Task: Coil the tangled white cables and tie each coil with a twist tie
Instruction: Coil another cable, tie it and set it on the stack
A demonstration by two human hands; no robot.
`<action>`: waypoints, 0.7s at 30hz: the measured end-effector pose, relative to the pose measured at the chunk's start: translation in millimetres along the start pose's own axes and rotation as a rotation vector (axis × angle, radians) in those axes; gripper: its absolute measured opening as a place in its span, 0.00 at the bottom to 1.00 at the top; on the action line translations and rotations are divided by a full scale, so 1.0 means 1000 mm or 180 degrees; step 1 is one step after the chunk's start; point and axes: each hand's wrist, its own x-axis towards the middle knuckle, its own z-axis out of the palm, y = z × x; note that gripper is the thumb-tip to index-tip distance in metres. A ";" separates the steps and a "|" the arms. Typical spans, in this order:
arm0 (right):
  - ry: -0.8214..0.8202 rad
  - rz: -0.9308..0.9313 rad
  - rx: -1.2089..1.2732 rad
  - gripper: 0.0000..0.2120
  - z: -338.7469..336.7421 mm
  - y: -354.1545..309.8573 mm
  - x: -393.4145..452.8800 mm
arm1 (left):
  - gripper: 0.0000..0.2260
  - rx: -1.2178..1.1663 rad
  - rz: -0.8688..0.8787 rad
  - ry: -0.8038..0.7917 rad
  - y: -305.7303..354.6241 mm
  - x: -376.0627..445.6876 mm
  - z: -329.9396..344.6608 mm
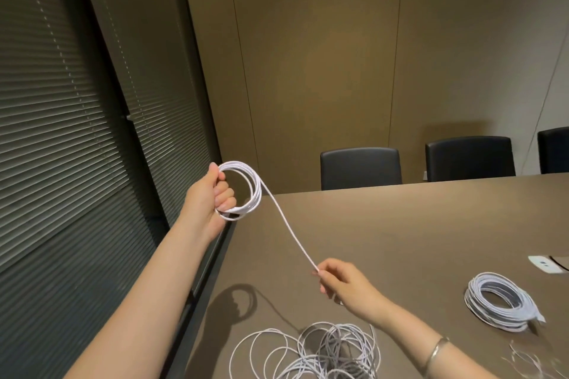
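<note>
White cable coil point(246, 191) is raised above the table's point(415, 224) left edge, gripped by the curled fingers of the left hand point(215, 194). Its free strand point(286, 221) runs down to the right hand point(345, 283), pinched at the fingertips. Loose tangled cable point(314, 351) and a finished coil point(502, 301) lie on the table.

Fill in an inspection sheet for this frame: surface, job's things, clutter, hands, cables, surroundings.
Surface: brown table, matte.
Job's things: small coil held up off the table; finished coil lying at the right; loose cable pile at the near edge; thin pale strands at the lower right, possibly twist ties, too blurred to tell.
Clutter: white flat item at the right edge.
Hands: left hand grips the small coil; right hand pinches the cable strand.
Cables: strand runs taut between both hands.
Surroundings: black chairs, window blinds, panelled wall.
</note>
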 end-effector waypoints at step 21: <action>0.1519 -0.2409 -0.1443 0.05 -0.008 -0.133 -0.007 | 0.15 0.2427 -0.0703 -0.1888 -0.016 -0.052 0.018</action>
